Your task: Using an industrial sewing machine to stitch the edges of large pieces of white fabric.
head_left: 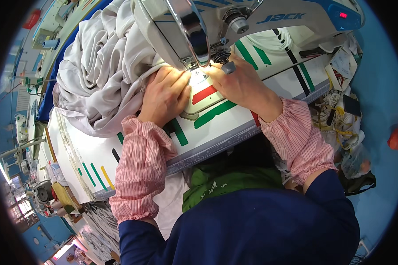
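Observation:
A sewing machine (181, 39) with a grey-white head stands over the table, its lamp lighting the needle area. Left of the needle, my left hand (166, 95) is closed, fingers together and bent down over the edge of a pale grey fabric (104, 66). That fabric lies in a large crumpled heap on the left. My right hand (241, 84) is on the other side of the needle, fingers curled in toward it. Its fingertips are partly hidden behind the machine's round knob (228, 67), so what they hold cannot be made out.
The white sewing table (216, 119) carries green, red and black tape strips and a measuring tape (199, 154) along its front edge. White cord (274, 40) lies coiled behind my right hand. Trimmings (340, 108) and a plastic bag (357, 161) crowd the right side.

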A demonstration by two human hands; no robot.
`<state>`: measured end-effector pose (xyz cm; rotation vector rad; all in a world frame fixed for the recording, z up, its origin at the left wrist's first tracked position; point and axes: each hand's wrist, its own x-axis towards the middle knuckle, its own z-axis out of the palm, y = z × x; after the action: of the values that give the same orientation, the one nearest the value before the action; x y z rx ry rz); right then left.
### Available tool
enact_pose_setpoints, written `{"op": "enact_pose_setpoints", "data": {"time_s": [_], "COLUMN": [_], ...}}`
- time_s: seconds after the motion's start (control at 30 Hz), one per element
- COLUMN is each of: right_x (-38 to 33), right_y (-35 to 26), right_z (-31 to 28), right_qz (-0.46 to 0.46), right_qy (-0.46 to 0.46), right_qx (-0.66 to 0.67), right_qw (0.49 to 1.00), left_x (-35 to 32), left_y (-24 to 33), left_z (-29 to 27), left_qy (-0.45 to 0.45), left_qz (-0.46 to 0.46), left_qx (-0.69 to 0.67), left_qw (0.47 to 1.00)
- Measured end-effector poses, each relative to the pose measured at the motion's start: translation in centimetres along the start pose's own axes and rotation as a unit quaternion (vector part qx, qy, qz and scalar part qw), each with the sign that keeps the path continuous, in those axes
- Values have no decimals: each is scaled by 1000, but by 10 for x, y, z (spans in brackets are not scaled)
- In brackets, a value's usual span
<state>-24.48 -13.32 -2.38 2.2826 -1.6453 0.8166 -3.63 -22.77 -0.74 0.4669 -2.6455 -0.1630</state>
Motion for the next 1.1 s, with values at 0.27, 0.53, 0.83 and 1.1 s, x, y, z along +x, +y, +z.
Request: {"op": "enact_pose_setpoints", "data": {"time_s": [0.27,0.53,0.83,1.1], "right_x": [8,9,9,6], "right_y": [1,6,7,11], "right_z": [-1,6,4,7], "right_qz": [133,138,126,110], "right_qy": [100,148,151,145], "right_qx": [178,186,167,173], "right_qw": [970,962,966,968], "left_x": [3,3,-3,-4], "left_y": [-10,-8,3,7], "left_z": [-1,-1,-2,-4], "left_qy": [-13,-14,-19,-19], "left_qz": [-25,-25,-5,12], "left_qx": [-4,1,7,4], "left_qw": [1000,1000,1000,1000]}}
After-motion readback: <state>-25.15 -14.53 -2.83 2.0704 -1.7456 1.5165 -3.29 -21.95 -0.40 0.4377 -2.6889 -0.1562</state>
